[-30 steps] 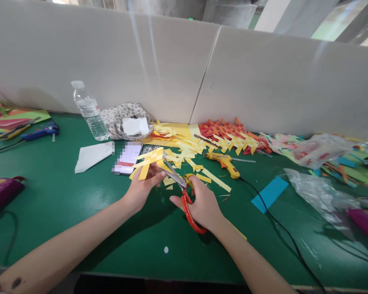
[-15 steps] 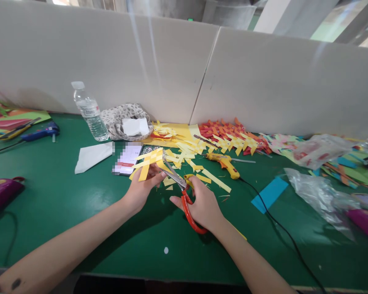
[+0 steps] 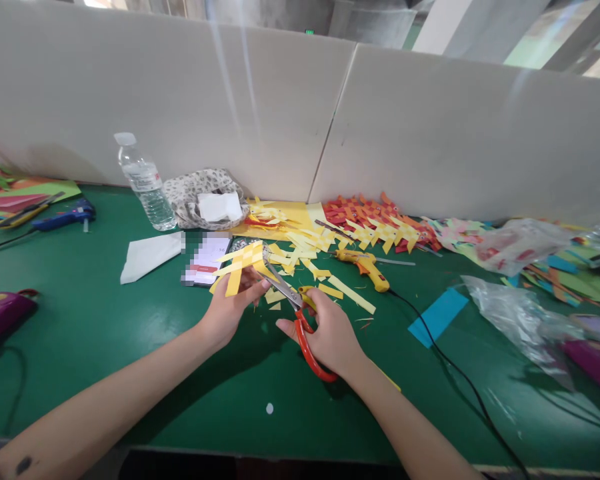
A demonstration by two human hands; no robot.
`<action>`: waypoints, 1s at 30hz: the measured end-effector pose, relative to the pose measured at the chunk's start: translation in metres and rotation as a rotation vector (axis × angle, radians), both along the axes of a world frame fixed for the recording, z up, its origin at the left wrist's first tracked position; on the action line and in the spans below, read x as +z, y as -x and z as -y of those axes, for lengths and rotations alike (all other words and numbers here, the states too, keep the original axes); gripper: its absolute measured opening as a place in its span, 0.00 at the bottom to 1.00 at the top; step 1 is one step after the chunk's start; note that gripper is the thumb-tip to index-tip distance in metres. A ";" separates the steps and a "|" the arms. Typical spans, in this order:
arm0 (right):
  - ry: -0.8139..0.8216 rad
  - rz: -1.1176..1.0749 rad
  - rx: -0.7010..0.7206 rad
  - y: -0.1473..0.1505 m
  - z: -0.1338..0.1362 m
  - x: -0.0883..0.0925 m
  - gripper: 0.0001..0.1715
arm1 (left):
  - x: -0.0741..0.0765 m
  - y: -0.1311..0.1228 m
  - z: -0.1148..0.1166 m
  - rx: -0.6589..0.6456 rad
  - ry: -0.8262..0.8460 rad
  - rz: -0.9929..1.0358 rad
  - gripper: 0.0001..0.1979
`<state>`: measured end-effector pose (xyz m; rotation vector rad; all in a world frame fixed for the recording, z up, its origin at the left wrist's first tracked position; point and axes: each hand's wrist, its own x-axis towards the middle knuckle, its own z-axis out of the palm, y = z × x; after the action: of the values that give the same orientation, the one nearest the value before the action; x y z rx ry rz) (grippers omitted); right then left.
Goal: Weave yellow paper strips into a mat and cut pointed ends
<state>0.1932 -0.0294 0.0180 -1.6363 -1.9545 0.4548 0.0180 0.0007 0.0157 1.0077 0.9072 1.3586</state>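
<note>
My left hand (image 3: pixel 230 308) is closed on a woven piece of yellow paper strips (image 3: pixel 247 259), its thumb stretched toward the scissors. Red-handled scissors (image 3: pixel 305 337) are in my right hand (image 3: pixel 333 333), whose fingers are wrapped round a handle. Their blades point up and left, against the right edge of the woven piece; whether paper lies between them is hard to see. Below and behind the hands, loose yellow strips and scraps (image 3: pixel 350 293) lie on the green table (image 3: pixel 180 380). A phone (image 3: pixel 207 260) lies left of the woven piece.
A yellow glue gun (image 3: pixel 365 265) with a black cord lies right of the scraps, near a blue paper piece (image 3: pixel 439 317). Behind stand a water bottle (image 3: pixel 147 187) and a patterned cloth bag (image 3: pixel 200 193). Red woven pieces (image 3: pixel 360 208) lie by the partition (image 3: pixel 430 133).
The view has shifted very slightly. Both hands hold nearly the same pose, with the scissors still at the edge of the woven piece.
</note>
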 end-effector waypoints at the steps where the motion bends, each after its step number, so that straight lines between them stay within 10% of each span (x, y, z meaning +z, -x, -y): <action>1: 0.001 -0.008 0.001 0.000 0.000 0.000 0.27 | 0.000 0.000 0.000 -0.003 -0.001 -0.001 0.10; 30: -0.012 -0.094 0.012 0.001 -0.001 0.001 0.26 | 0.002 0.001 0.001 -0.013 0.000 -0.009 0.10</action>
<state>0.1923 -0.0287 0.0187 -1.5676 -1.8954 0.5151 0.0168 -0.0004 0.0175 1.0187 0.9055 1.3448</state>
